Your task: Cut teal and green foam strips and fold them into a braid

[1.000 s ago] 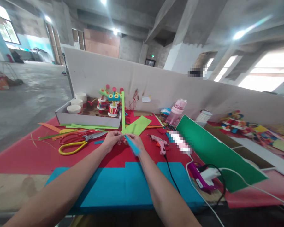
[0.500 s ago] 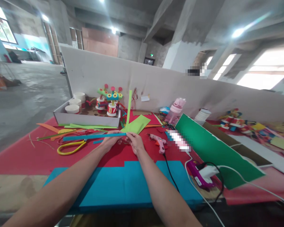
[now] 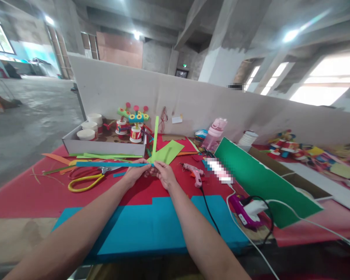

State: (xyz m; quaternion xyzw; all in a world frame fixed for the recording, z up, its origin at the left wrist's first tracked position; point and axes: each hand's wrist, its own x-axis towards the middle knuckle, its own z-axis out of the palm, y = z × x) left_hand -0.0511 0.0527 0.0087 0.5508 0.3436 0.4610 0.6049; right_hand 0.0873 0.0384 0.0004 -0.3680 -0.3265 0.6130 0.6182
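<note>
A long blue paper strip runs from the left to my two hands, which meet near the middle of the table. My left hand pinches the strip close to its right end. At that end, my right hand has its fingers closed on the strip. A green strip stands upright just behind my fingers, its lower end hidden by them. Green paper lies beyond my hands. Yellow-handled scissors rest to the left, partly under the blue strip. The pink glue gun lies right of my right hand.
Behind, a box holds white cups and paper figures. Blue sheets cover the near edge. A pink bottle, a green board and a purple power strip with cables occupy the right.
The view has shifted slightly. My left hand has slid a little along the blue strip toward its right end, and the strip's tilt has flattened.
</note>
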